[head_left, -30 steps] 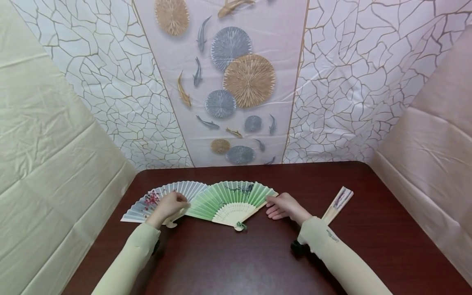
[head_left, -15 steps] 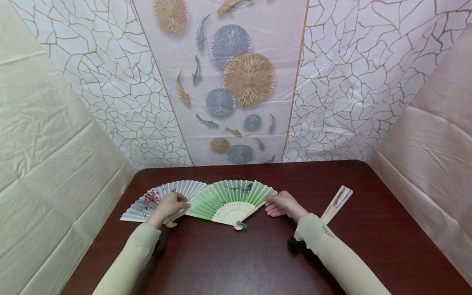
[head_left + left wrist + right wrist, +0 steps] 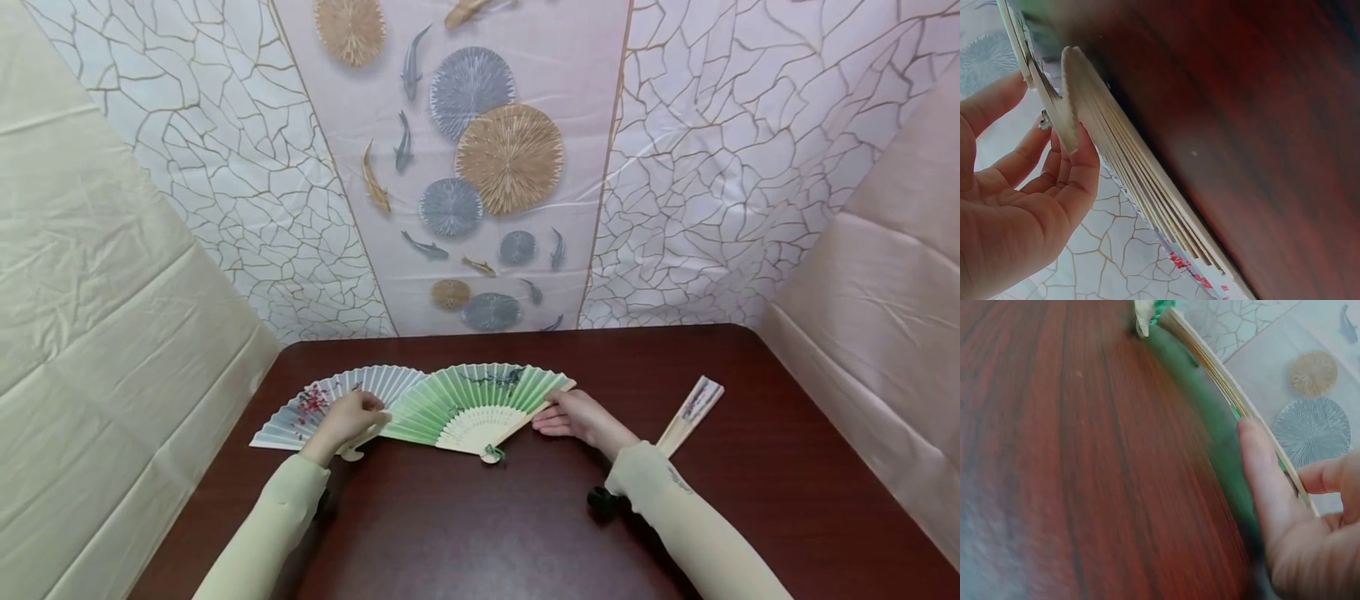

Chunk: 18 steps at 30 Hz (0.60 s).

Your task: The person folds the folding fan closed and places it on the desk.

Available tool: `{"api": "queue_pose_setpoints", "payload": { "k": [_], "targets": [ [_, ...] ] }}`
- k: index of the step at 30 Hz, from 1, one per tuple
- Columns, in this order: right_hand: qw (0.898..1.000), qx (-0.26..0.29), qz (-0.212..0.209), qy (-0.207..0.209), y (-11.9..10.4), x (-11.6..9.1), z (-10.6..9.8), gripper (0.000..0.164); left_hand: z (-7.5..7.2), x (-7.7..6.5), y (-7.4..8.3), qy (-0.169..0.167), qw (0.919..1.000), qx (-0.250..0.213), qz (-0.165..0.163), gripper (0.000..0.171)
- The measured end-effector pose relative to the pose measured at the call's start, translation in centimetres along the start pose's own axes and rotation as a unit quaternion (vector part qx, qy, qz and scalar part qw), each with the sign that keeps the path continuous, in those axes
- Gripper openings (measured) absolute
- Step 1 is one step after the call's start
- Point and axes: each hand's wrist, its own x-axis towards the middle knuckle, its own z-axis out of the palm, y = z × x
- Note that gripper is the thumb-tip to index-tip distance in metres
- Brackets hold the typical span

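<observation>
An open green folding fan (image 3: 420, 408) with pale pierced ribs and a green tassel (image 3: 492, 452) lies across the middle of the table. It overlaps an open pale blue folding fan (image 3: 322, 408) with red blossoms at its left. My left hand (image 3: 348, 423) pinches the green fan's left edge where the two fans meet; the blue fan's curved handle end (image 3: 351, 454) shows under the wrist. My right hand (image 3: 581, 417) holds the green fan's right guard stick (image 3: 1275, 447), thumb (image 3: 1263, 469) on the near side and a finger (image 3: 1322, 477) behind.
A folded fan (image 3: 690, 417) with a printed pale leaf lies to the right, partly behind the right sleeve (image 3: 652, 483). The dark red-brown table (image 3: 465, 533) is enclosed by hanging patterned cloth (image 3: 675, 208) behind and cream cloth (image 3: 135, 333) at the sides.
The green fan's right end has shifted slightly right and away, and its guard stick now stands out past my right fingers. The left hand and blue fan stay nearly still.
</observation>
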Motion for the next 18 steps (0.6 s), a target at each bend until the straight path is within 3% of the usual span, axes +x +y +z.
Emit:
{"api": "queue_pose_setpoints", "payload": {
  "k": [5,12,18],
  "targets": [
    [0.997,0.061,-0.025,-0.038,-0.4,-0.4,0.6,0.038,0.1,-0.1,-0.2,0.009,1.0000,0.000,0.003,0.026],
    [0.990,0.096,-0.081,-0.057,-1.4,-1.7,1.1,0.048,0.2,-0.1,-0.3,0.015,0.9998,0.002,0.008,0.022],
    [0.983,0.111,-0.130,-0.070,-2.0,-2.4,1.7,0.038,-0.1,-0.2,-0.1,0.014,0.9997,0.004,0.017,0.024]
  ]
}}
